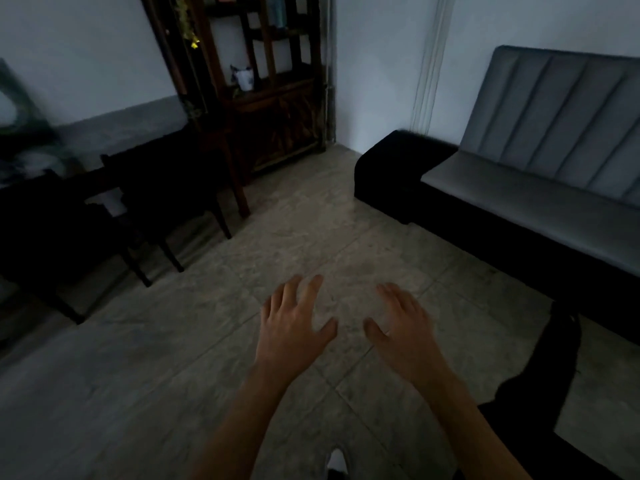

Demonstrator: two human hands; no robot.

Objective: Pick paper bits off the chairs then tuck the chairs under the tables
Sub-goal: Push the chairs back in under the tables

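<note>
Chairs (162, 199) at left of frame, dark, partly under table (104, 174). Wooden, rigid, likely moderately heavy; best gripped at backrest top. Pale scrap (110, 202) there, possibly paper, unclear. Left hand (294, 323) and right hand (405, 327) spread, empty, lower centre.

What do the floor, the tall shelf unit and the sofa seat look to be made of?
Floor: probably stone or ceramic tile, matt, with mottled grey slabs and visible joints. Shelf unit: dark brown wood, apparently stained. Sofa: grey fabric or faux leather, stitched into padded channels; too dim to say which.
</note>
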